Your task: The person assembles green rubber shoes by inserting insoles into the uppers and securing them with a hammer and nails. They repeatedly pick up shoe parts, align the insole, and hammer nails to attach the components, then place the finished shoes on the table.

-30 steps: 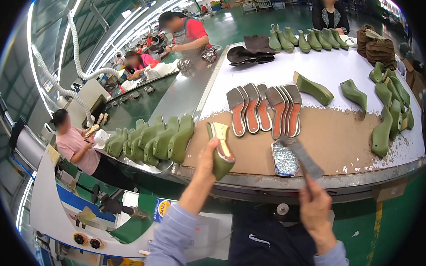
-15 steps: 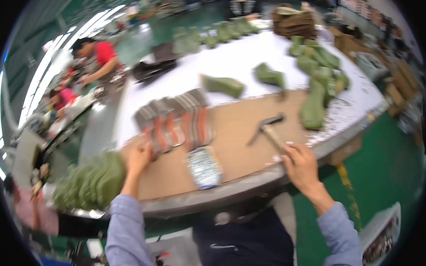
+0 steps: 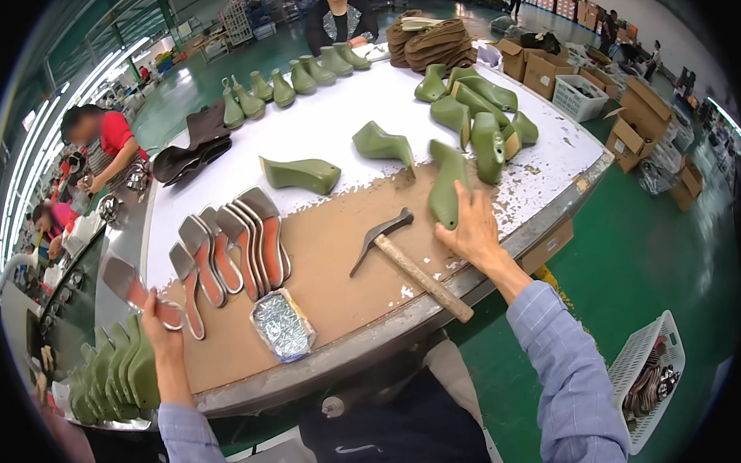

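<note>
A: Start big. The table [image 3: 343,134] is white on top, worn to brown board at the near edge, with green lasts [image 3: 472,105] strewn across the far half.

B: And the hands?

A: The right hand [image 3: 472,232] has its fingers wrapped round one last [image 3: 448,188] standing on the brown patch. The left hand [image 3: 163,333] pinches an insole [image 3: 136,289] at the left rim, beside the fan of insoles [image 3: 232,248].

B: How would you handle that well?

A: I'd judge it best to grip the last low and firm, and lift it straight up so it doesn't knock its neighbours. Keep the insole flat between thumb and fingers, sole side readable.

B: The hammer [image 3: 408,263]?

A: Lying free, head on the board, handle over the edge. A tray of tacks [image 3: 281,324] sits just beside the insoles.

B: What's changed from half a second back?

A: Then the right hand was at the hammer; now it has let go and reached to the last. The left hand was on the fan of insoles; now it holds one clear.
</note>
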{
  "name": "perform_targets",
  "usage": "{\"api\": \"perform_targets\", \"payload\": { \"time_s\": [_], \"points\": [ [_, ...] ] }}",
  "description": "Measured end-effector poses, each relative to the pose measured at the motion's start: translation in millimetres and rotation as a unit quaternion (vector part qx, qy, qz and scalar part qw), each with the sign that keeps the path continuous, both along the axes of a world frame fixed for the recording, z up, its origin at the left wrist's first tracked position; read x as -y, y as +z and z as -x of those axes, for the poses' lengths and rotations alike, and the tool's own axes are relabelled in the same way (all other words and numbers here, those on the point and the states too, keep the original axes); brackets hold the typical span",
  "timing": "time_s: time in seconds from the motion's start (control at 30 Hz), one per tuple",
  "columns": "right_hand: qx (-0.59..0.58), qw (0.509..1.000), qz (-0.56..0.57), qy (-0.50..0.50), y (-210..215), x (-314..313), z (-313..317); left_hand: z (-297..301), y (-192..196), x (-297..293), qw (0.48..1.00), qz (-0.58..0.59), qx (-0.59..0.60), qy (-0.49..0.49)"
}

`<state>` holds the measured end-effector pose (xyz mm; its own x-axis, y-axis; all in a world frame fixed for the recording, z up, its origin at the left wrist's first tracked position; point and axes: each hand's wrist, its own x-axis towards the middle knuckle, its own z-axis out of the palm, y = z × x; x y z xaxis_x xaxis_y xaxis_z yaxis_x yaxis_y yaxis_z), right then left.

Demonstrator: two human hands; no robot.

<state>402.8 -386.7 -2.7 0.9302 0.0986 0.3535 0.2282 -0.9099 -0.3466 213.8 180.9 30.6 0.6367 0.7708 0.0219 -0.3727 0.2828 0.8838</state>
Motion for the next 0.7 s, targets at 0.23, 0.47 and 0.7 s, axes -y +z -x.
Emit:
{"api": "perform_targets", "payload": {
  "time_s": [0.23,0.47,0.7],
  "points": [
    [0.158,0.960,-0.161,-0.164,10.6,42.2,-99.1,85.0,3.4,46.0,0.987,-0.063,-0.142,-0.034],
    [-0.152,0.716,-0.682,-0.010,-36.7,96.9,-161.6,116.0,26.0,163.6,0.987,-0.004,-0.105,-0.118],
    [-0.078,0.895,-0.413,0.152,90.1,-42.0,142.9,80.9,20.2,238.0,0.964,0.129,0.048,-0.229]
  ]
}}
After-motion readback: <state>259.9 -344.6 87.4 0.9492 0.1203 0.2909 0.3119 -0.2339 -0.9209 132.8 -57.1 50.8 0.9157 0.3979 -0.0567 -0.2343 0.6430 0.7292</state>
